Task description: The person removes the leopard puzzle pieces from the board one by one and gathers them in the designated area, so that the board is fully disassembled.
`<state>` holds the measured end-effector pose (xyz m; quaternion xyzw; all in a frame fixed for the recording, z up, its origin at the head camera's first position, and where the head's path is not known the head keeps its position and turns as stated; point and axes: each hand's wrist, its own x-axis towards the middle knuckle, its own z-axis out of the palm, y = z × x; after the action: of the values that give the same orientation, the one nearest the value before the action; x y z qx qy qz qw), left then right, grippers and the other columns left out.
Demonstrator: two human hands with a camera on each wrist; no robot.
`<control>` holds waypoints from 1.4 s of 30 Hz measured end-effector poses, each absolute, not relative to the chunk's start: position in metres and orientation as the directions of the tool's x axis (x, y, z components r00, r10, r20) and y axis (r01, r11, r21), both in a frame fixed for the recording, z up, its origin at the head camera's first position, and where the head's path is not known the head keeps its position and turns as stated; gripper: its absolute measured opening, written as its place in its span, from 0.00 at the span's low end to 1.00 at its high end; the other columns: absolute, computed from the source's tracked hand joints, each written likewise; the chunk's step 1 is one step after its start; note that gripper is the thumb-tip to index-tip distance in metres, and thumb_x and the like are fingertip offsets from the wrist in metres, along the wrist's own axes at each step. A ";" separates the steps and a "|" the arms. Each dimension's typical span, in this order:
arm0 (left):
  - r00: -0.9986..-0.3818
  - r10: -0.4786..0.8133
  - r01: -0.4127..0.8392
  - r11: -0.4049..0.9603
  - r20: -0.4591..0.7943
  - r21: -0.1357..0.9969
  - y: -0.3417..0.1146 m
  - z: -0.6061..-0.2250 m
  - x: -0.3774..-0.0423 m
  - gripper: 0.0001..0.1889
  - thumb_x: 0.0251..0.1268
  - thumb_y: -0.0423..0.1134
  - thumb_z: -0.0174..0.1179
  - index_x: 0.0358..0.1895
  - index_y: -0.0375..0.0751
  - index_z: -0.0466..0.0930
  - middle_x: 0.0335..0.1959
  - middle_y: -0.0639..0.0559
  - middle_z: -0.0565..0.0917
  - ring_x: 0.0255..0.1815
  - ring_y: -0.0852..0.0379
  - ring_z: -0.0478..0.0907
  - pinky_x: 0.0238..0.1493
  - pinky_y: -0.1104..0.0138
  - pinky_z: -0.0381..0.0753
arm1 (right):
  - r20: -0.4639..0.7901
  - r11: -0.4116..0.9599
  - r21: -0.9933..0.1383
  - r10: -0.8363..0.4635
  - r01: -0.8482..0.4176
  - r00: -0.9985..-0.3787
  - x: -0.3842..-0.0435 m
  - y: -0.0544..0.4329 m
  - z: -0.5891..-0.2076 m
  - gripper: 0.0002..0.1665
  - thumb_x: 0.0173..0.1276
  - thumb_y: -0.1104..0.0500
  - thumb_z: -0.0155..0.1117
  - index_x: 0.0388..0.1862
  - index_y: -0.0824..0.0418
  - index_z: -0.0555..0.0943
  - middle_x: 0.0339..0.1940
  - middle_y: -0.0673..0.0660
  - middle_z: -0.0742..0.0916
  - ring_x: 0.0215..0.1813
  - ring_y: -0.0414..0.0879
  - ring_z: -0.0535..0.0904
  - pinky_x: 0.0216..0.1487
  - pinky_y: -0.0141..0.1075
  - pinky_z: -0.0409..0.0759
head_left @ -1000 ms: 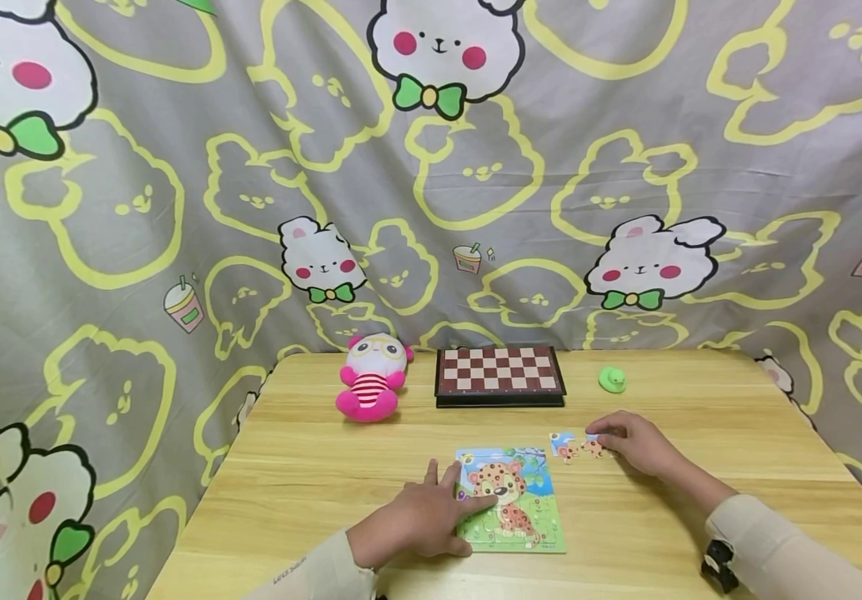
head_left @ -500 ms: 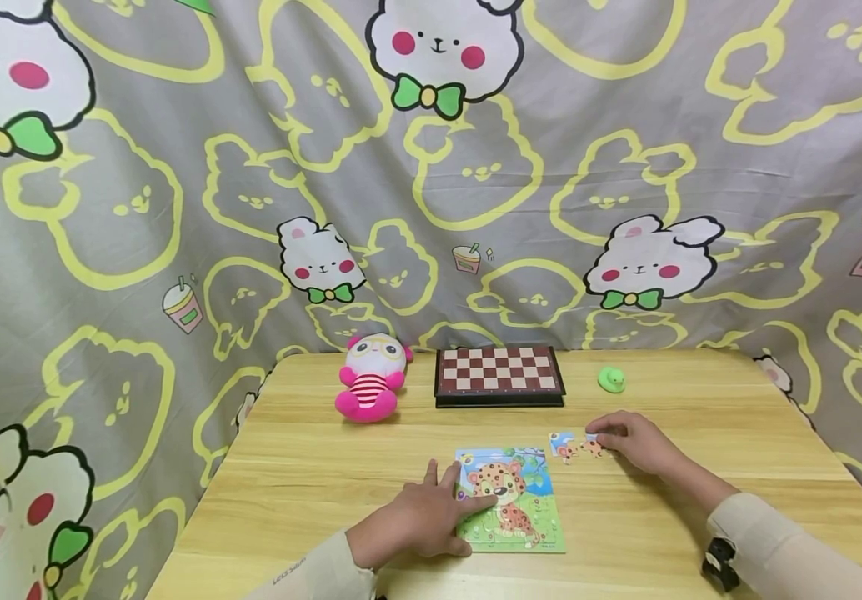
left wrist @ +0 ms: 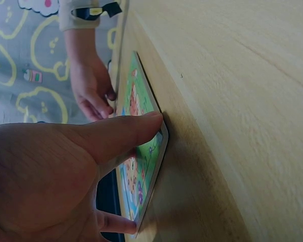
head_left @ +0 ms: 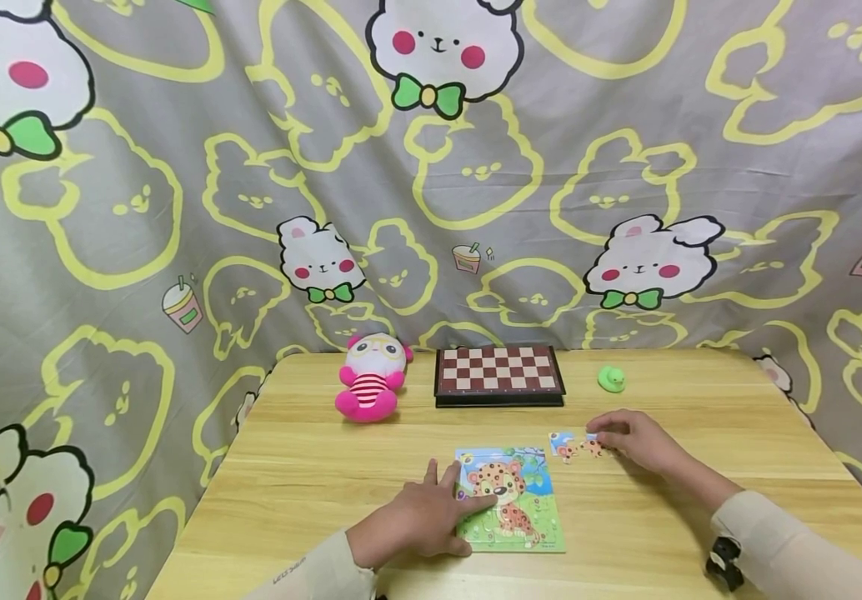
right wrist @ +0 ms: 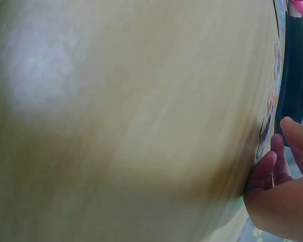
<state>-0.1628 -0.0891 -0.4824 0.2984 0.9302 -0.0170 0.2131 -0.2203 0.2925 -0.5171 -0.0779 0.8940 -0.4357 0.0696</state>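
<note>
A square jigsaw puzzle (head_left: 547, 533) with a spotted cartoon leopard lies flat on the table. My left hand (head_left: 427, 512) rests on its left side, fingers spread; in the left wrist view the thumb (left wrist: 136, 128) lies across the puzzle's edge. Just beyond the puzzle's upper right corner are loose jigsaw pieces (head_left: 563, 448) with blue sky and spotted fur, side by side. My right hand (head_left: 641, 443) holds the rightmost jigsaw piece (head_left: 592, 450) down at the table, thumb and fingers bent around its edge. Those fingertips (right wrist: 265, 161) partly cover that piece in the right wrist view.
Behind the puzzle stands a folded chessboard box (head_left: 500, 375). A pink and white plush toy (head_left: 371, 383) sits to its left, and a small green duck (head_left: 612, 380) to its right. A patterned grey curtain (head_left: 401, 192) hangs behind the wooden table (head_left: 311, 500).
The right forearm has shifted very slightly to the right, its fingers staying at the loose pieces. My left hand and the puzzle keep their places.
</note>
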 end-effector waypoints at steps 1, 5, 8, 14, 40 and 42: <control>-0.731 0.548 0.563 0.821 -0.406 0.095 -0.089 -0.482 -0.163 0.41 0.61 0.67 0.66 0.75 0.94 0.52 0.84 0.42 0.51 0.79 0.25 0.54 0.60 0.32 0.75 | -0.059 0.603 -0.794 -0.202 -0.077 -0.978 -0.220 0.293 -0.517 0.13 0.76 0.63 0.64 0.55 0.66 0.85 0.54 0.63 0.87 0.51 0.50 0.84 0.40 0.35 0.82; -0.732 0.548 0.563 0.821 -0.405 0.094 -0.089 -0.482 -0.162 0.42 0.61 0.67 0.66 0.75 0.94 0.52 0.84 0.42 0.51 0.79 0.25 0.54 0.60 0.31 0.75 | -0.054 0.603 -0.793 -0.210 -0.086 -0.976 -0.219 0.293 -0.515 0.14 0.76 0.62 0.64 0.56 0.66 0.85 0.55 0.64 0.87 0.49 0.49 0.83 0.39 0.36 0.82; -0.733 0.547 0.561 0.822 -0.406 0.096 -0.089 -0.482 -0.162 0.42 0.61 0.67 0.66 0.74 0.94 0.52 0.84 0.42 0.51 0.79 0.25 0.54 0.60 0.31 0.75 | -0.043 0.601 -0.794 -0.216 -0.098 -0.975 -0.218 0.291 -0.514 0.14 0.75 0.62 0.64 0.55 0.66 0.85 0.55 0.65 0.87 0.47 0.49 0.83 0.37 0.36 0.81; -0.733 0.542 0.556 0.826 -0.410 0.098 -0.089 -0.481 -0.162 0.41 0.61 0.67 0.66 0.74 0.94 0.53 0.84 0.42 0.51 0.79 0.25 0.54 0.60 0.31 0.74 | -0.037 0.581 -0.807 -0.232 -0.108 -0.972 -0.216 0.286 -0.513 0.15 0.74 0.64 0.65 0.56 0.67 0.84 0.47 0.61 0.89 0.40 0.48 0.81 0.34 0.35 0.80; -0.729 0.540 0.550 0.828 -0.419 0.109 -0.089 -0.481 -0.164 0.41 0.62 0.66 0.66 0.74 0.94 0.53 0.84 0.43 0.51 0.80 0.25 0.53 0.60 0.31 0.74 | -0.053 0.514 -0.853 -0.253 -0.088 -0.966 -0.202 0.251 -0.504 0.17 0.72 0.63 0.67 0.57 0.66 0.84 0.48 0.61 0.87 0.36 0.50 0.78 0.27 0.36 0.79; -0.729 0.541 0.550 0.828 -0.419 0.112 -0.089 -0.481 -0.164 0.40 0.62 0.66 0.66 0.74 0.94 0.53 0.84 0.43 0.51 0.80 0.25 0.53 0.61 0.31 0.74 | -0.055 0.513 -0.854 -0.255 -0.087 -0.965 -0.201 0.247 -0.504 0.16 0.72 0.63 0.67 0.57 0.66 0.84 0.47 0.59 0.87 0.38 0.50 0.78 0.27 0.36 0.79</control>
<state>-0.1635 -0.0889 -0.4811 0.2934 0.9298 -0.0101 0.2220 -0.2015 0.2467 -0.5039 -0.0990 0.8655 -0.4833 0.0869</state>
